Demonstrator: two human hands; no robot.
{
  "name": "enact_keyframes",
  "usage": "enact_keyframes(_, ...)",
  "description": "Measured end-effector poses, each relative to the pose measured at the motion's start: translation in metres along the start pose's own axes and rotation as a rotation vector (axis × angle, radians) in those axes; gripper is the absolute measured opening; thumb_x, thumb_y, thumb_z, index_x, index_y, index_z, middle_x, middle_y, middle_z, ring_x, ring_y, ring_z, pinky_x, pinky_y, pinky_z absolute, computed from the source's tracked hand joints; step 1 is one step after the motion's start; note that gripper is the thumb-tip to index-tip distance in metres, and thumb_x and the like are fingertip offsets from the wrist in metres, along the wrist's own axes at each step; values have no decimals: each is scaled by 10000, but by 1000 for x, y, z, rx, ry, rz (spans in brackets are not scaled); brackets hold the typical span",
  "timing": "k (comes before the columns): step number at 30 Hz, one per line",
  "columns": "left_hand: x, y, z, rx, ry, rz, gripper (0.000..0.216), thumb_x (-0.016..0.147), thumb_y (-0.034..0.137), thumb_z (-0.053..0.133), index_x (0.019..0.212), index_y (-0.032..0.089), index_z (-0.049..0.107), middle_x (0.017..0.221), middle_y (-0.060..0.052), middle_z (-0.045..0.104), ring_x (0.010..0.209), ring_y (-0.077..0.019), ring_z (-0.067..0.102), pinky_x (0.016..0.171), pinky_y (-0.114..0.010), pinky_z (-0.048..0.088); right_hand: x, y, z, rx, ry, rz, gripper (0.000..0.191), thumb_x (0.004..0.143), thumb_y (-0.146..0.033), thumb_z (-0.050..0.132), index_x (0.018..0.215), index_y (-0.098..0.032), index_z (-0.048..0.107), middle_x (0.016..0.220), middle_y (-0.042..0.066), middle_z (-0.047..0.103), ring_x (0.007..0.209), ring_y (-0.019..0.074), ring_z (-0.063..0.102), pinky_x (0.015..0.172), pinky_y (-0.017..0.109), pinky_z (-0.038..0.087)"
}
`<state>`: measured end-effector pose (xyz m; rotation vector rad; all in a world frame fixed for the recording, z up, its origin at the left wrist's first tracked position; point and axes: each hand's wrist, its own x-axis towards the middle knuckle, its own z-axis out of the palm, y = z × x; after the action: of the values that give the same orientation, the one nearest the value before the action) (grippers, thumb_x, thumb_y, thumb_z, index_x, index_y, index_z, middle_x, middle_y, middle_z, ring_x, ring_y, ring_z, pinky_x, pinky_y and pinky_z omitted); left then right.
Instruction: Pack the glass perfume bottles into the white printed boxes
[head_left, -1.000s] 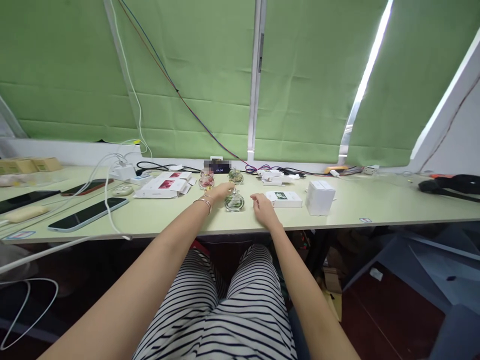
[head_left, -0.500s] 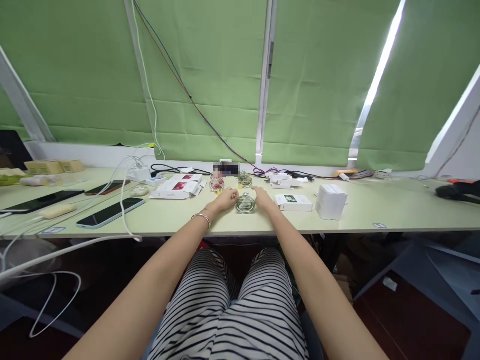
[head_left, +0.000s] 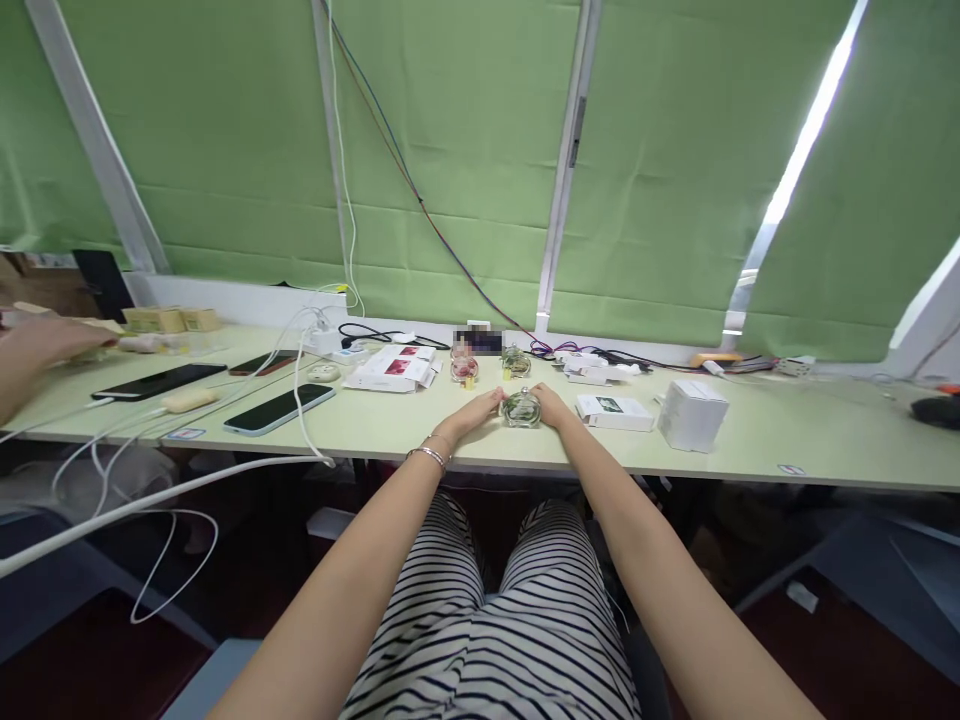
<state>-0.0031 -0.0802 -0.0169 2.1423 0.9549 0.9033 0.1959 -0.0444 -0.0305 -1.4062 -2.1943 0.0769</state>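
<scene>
The trousers [head_left: 499, 650] carry narrow dark stripes on white fabric; the left wrist [head_left: 448, 431] bears thin, silver-coloured bracelets [head_left: 429, 453].

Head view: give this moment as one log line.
front bottle: on table; left hand: at its left side; right hand: at its right side; flat white box: right of right hand
</scene>
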Motion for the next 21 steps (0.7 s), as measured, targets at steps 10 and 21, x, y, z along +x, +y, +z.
enact_keyframes(10,-4,3,11,268,47,-50,705,702,611,546,1191,103,522,1240,-163,505,1150,-316,442,983,-410,335,-42,3,-6,171,265,159,234,719,-42,472,860,-166,611,841,51,603,793,160,571,790,308,442)
enact_keyframes(21,-8,33,36,335,-66,10,677,719,634,502,1167,129,552,1154,-120,595,1014,-288,543,870,-369,419,-76,-23,-27,953,640,-62,213,721,-346,624,870,-196,594,929,59,649,860,171,614,818,340,496)
